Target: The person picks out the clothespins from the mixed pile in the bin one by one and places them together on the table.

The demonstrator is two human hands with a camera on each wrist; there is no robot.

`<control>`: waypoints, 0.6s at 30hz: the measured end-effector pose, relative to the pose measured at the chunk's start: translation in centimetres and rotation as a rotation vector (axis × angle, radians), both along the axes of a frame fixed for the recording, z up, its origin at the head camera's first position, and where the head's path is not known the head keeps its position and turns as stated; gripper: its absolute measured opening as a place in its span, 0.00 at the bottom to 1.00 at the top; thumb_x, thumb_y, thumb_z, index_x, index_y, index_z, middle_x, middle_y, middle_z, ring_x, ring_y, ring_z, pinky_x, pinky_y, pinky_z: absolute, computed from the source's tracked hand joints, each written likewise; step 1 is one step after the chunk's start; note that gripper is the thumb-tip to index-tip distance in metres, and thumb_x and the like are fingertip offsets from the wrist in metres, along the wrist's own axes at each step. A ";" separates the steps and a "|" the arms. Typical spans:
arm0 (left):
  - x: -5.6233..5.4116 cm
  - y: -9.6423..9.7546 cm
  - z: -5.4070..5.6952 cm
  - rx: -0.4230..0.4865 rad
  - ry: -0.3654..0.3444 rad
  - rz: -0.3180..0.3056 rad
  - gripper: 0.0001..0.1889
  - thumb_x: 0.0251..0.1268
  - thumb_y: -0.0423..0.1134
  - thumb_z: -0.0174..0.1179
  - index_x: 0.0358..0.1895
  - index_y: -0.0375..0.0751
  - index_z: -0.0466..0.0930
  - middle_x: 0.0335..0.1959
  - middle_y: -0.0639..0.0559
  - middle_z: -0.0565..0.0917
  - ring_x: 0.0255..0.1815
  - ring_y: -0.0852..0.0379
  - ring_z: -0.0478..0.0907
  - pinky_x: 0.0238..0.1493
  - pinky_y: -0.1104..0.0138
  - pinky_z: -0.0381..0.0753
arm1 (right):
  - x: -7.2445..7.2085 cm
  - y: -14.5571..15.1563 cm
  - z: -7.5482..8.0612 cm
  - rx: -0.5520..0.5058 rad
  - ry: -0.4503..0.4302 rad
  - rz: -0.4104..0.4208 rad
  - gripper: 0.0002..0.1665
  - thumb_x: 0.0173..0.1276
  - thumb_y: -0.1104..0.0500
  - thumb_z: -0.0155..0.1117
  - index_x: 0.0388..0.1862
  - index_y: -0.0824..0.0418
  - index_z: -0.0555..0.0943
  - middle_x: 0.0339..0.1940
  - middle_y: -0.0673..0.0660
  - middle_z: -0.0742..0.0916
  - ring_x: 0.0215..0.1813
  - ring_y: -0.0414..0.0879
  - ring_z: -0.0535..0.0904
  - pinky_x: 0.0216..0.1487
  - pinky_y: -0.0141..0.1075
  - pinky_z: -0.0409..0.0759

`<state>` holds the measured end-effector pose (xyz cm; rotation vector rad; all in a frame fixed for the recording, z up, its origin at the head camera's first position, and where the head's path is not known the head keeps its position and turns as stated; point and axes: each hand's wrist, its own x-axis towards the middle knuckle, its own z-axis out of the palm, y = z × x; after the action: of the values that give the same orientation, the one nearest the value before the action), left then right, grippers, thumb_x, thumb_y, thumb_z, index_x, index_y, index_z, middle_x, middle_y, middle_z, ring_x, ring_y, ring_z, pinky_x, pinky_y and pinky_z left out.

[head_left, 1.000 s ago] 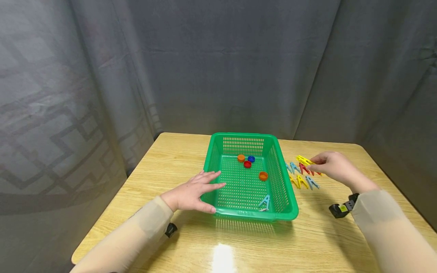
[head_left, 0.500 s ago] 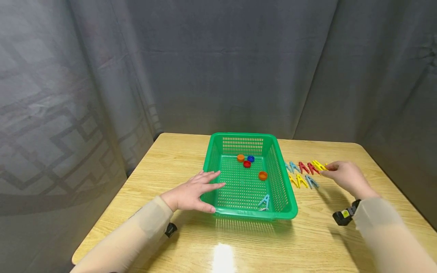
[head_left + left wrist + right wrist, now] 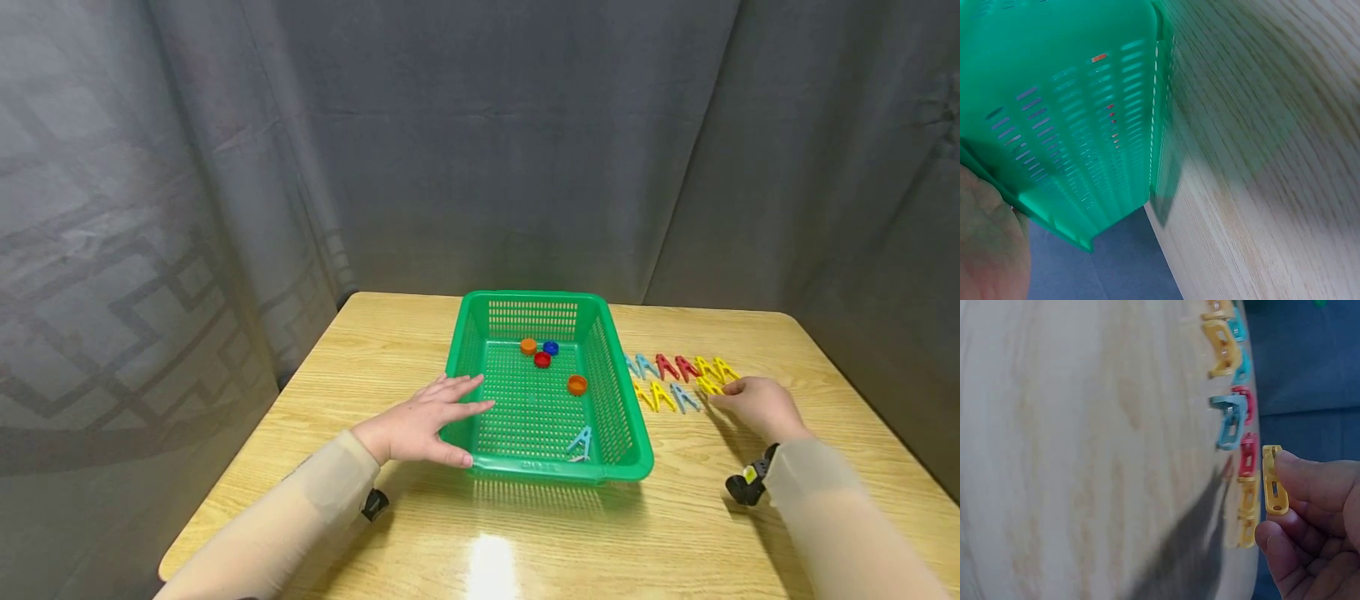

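My right hand (image 3: 761, 408) pinches a yellow clothespin (image 3: 1275, 480) between thumb and fingers. In the head view that clothespin overlaps the table just right of a light blue clothespin (image 3: 684, 397); the right wrist view shows it apart from the others. Behind it runs a row of clothespins: light blue (image 3: 647, 367), red (image 3: 686, 368) and yellow (image 3: 724, 369). Two more yellow clothespins (image 3: 662, 397) lie in the nearer row, beside the basket. My left hand (image 3: 423, 421), fingers spread, rests at the near left rim of the green basket (image 3: 540, 468).
Inside the basket lie an orange cap (image 3: 577, 385), a red cap (image 3: 542, 359), a blue cap (image 3: 551, 347) and another orange one, plus a light blue clothespin (image 3: 581, 442) near the front. The wooden table (image 3: 390, 333) ends at grey curtains (image 3: 487, 167).
My right hand has carried the yellow clothespin rightward and then nearer to me, from over the back row to the end of the near row. The left hand has stayed in place.
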<state>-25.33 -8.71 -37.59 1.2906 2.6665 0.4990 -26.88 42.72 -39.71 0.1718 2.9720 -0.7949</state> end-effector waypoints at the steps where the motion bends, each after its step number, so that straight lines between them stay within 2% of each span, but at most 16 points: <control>1: 0.0 0.0 0.0 -0.002 0.000 0.001 0.43 0.57 0.68 0.57 0.75 0.56 0.58 0.79 0.55 0.43 0.78 0.51 0.37 0.74 0.51 0.37 | 0.0 0.0 -0.1 -0.011 -0.010 -0.008 0.34 0.65 0.49 0.65 0.52 0.80 0.75 0.51 0.78 0.77 0.47 0.67 0.74 0.41 0.54 0.75; 6: 0.0 0.0 0.0 -0.005 0.007 -0.005 0.43 0.57 0.67 0.57 0.75 0.56 0.58 0.79 0.54 0.43 0.78 0.50 0.37 0.74 0.51 0.37 | -0.3 -0.1 -0.9 -0.004 -0.021 -0.001 0.31 0.64 0.49 0.66 0.48 0.79 0.76 0.48 0.76 0.79 0.45 0.66 0.75 0.40 0.52 0.75; 10: -0.1 0.0 0.0 -0.002 0.011 -0.008 0.43 0.57 0.67 0.58 0.74 0.55 0.59 0.79 0.53 0.44 0.78 0.49 0.38 0.74 0.50 0.37 | -0.5 -0.3 -1.4 0.021 -0.011 -0.004 0.31 0.62 0.50 0.67 0.46 0.79 0.77 0.47 0.76 0.79 0.46 0.68 0.75 0.42 0.55 0.74; 18: 0.0 0.1 0.1 -0.009 0.010 -0.002 0.43 0.57 0.67 0.58 0.75 0.56 0.59 0.79 0.53 0.44 0.78 0.49 0.38 0.74 0.50 0.37 | -0.8 -0.6 -1.7 0.034 -0.031 -0.016 0.33 0.63 0.49 0.68 0.49 0.80 0.75 0.50 0.78 0.77 0.49 0.71 0.73 0.45 0.58 0.74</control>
<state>-25.33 -8.63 -37.54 1.2958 2.6720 0.4810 -27.64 42.14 -41.37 0.2086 2.9605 -0.7366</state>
